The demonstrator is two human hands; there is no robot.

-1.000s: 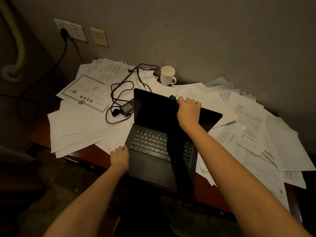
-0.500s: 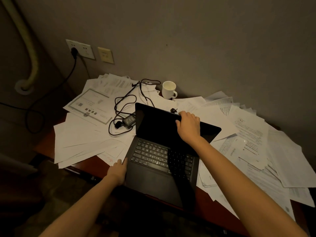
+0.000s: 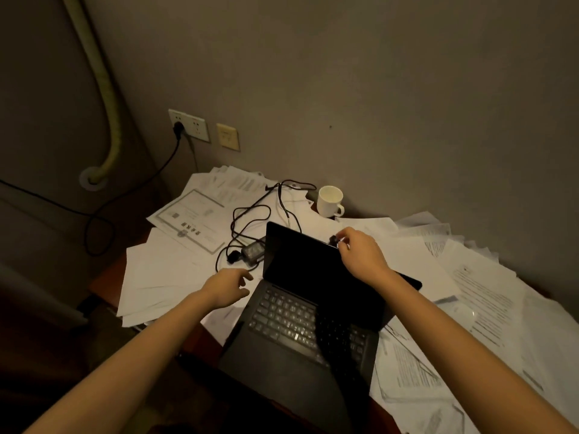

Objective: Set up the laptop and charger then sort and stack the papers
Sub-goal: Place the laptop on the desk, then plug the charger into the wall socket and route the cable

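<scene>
Laptop seen open on table among scattered papers, screen dark. Right hand held at lid's top edge; small dark plug end pinched at fingertips, just behind lid. Left hand held above papers just left of laptop, fingers loose, nothing gripped. Charger brick and coiled cable lying on papers behind left hand, near lid's left edge. Mug placed near wall.

The open laptop sat on the counter at its front edge amid loose papers spread left and right, with the charger and its coiled cable just left of the screen and a mug behind by the wall.
</scene>
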